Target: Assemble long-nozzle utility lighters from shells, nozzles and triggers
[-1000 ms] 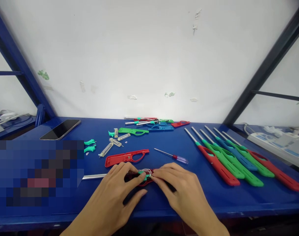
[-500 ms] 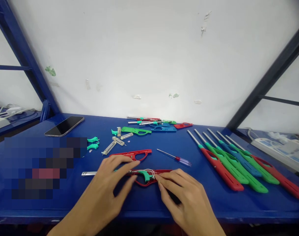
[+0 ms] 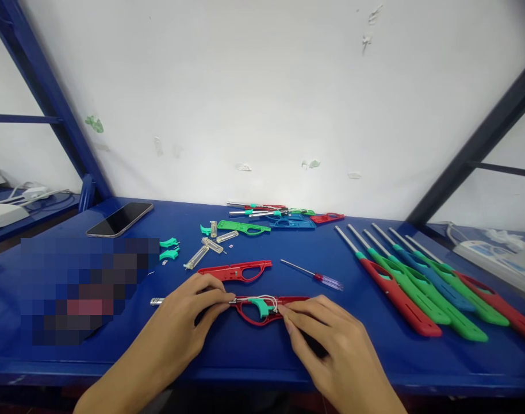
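- The landmark is a screwdriver (image 3: 316, 276) with a clear purple handle, lying on the blue tabletop (image 3: 245, 356).
- An open red lighter half (image 3: 291, 299) lies nearer the wearer than the screwdriver and left of it, with a teal trigger (image 3: 259, 307) and looped white wires (image 3: 271, 298) in it.
- The left hand (image 3: 193, 313), left of the screwdriver, has thumb and forefinger pinched on this half's front section, at the tube side.
- The right hand (image 3: 335, 336), on the near side of the screwdriver, puts its fingertips by the wire ends; whether they clamp anything, I cannot tell.
- Left of the screwdriver lies an empty red shell half (image 3: 219, 272); farther left are clear fuel tanks (image 3: 197, 257).
- Six assembled lighters (image 3: 424, 300) are right of the screwdriver.
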Available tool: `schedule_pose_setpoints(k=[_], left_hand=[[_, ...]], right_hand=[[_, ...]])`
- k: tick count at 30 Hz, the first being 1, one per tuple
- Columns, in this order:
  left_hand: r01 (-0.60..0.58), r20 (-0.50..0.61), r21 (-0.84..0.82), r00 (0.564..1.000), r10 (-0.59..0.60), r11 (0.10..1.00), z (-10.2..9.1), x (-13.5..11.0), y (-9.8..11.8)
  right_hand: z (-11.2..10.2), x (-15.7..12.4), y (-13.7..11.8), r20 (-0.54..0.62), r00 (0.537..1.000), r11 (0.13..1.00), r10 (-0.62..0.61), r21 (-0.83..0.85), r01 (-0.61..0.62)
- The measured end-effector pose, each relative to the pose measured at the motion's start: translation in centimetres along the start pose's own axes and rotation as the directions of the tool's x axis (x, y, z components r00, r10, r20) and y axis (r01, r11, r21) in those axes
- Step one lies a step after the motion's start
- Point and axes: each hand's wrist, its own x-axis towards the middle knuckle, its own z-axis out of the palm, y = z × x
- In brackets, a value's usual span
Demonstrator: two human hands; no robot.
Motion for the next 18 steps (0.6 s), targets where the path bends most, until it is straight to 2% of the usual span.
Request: schedule_pose_setpoints(k=[6,13,18], left_hand=[[0.061,0.025,-0.034,0.998,-0.061,0.998,0.1,-0.1,0.6],[0.169,-0.074,-0.060,0.982,-0.173,0.984,1.0,0.5,2.2],[0.228,-0.085,-0.038,0.969,-0.231,0.973,1.2,1.0,2.9]], right_hand=[[0.1,0.1,-0.1,-0.020,1.000,0.999,0.011,0.032,-0.010],[0.2,0.0,0.0,-0.005,0.999,0.999,0.038,0.023,-0.038],[0.2,0.0,0.0,-0.022,1.000,0.999,0.016,0.032,-0.016]])
